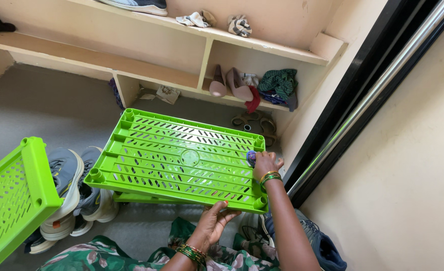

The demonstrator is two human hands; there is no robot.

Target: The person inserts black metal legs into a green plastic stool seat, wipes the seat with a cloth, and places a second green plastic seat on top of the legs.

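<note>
Grey floor, cream shelves [157,75] behind green rack panel [182,158]. Two panels [11,200]; grey shoes beside. Left hand [213,221] grips panel's near edge; right hand [266,163] closed on small blue thing [251,157].

Bare grey floor [46,108] lies open at left; grey sneakers [71,185] and slotted green plastic shelf panel [182,158] crowd the middle

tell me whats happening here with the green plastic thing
A person is holding a slotted green plastic shelf panel flat above the floor. The left hand grips its near edge from below, while the right hand presses a small bluish object against the panel's right side. A second green panel leans at the left, beside grey sneakers. Built-in shelves behind hold heeled shoes and cloths.
</note>
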